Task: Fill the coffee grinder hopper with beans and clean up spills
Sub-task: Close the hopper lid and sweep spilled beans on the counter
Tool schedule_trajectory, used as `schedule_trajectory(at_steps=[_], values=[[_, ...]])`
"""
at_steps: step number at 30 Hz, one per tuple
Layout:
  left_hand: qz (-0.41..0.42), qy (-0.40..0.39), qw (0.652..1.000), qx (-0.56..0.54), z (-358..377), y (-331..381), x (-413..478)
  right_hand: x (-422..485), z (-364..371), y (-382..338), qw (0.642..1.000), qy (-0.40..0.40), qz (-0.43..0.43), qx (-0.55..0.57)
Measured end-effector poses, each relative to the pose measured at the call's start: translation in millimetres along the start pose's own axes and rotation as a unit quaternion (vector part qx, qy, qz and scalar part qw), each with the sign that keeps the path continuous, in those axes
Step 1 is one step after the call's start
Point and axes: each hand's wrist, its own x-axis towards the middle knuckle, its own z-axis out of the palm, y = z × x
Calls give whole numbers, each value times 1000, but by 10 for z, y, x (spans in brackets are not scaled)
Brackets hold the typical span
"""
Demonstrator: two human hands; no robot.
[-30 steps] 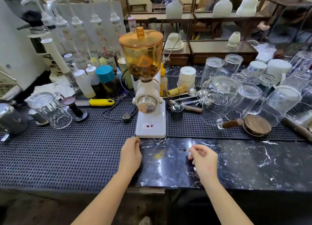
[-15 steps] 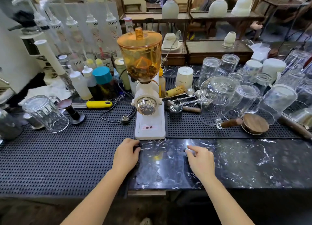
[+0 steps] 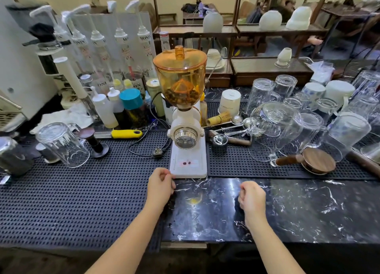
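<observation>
The white coffee grinder [image 3: 188, 150] stands at the centre of the counter. Its amber hopper [image 3: 180, 78] has its lid on and holds a shallow layer of beans at the bottom. Two loose beans [image 3: 186, 162] lie on the grinder's flat base. My left hand [image 3: 160, 186] rests at the base's front left corner with its fingers curled; anything inside it is hidden. My right hand [image 3: 251, 197] hovers over the black marble counter [image 3: 308, 208], fingers pinched shut, apparently on a small bean that I cannot see.
Black rubber mats [image 3: 72, 201] cover the left and back of the counter. Several upturned glasses [image 3: 275, 127] crowd the right, beside a wooden-handled lid [image 3: 316, 160]. Syrup pump bottles [image 3: 123, 47] stand behind on the left. A glass jug [image 3: 61, 144], tamper [image 3: 93, 140] and plug cable [image 3: 157, 151] lie left of the grinder.
My right hand reached to a dark bean on the marble, pinched there, and has now lifted back with fingers closed. My left hand shifted slightly toward the grinder base.
</observation>
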Motion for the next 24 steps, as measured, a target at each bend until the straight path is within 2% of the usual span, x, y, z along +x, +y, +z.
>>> schedule_trajectory(at_steps=[2, 3, 4, 5, 6, 7, 8, 9, 11, 12, 13, 17, 18, 22, 24], values=[[-126, -12, 968, -215, 41, 149, 50, 18, -3, -84, 979, -18, 113, 171], [-162, -13, 953, -257, 55, 207, 85, 10, -1, -104, 967, -26, 145, 208], [-172, -14, 955, -243, 75, 254, 122, -4, 1, -115, 960, -33, 159, 226], [-148, -14, 975, -167, 101, 287, 165, -15, -4, -116, 959, -37, 158, 232], [-90, -15, 995, -40, 128, 304, 212, -25, -9, -116, 961, -40, 148, 231], [-8, -20, 994, 108, 155, 304, 255, -35, -15, -117, 965, -42, 135, 223], [81, -30, 965, 248, 180, 294, 284, -42, -19, -116, 969, -45, 120, 212], [163, -38, 916, 365, 210, 285, 312, -49, -21, -111, 973, -48, 104, 198], [287, -42, 807, 515, 268, 246, 393, -63, -11, -91, 980, -59, 72, 175], [321, -45, 759, 564, 295, 244, 433, -75, -7, -81, 982, -65, 61, 166], [337, -49, 723, 600, 314, 257, 479, -88, -4, -69, 983, -71, 53, 158], [368, -98, 617, 688, 378, 316, 638, -127, -28, -52, 987, -77, 32, 138], [375, -109, 603, 695, 392, 320, 655, -132, -36, -45, 988, -74, 27, 135], [388, -126, 600, 688, 396, 268, 728, -146, -72, 24, 989, -56, 32, 136], [386, -131, 610, 680, 381, 259, 760, -154, -82, 41, 988, -47, 37, 142]])
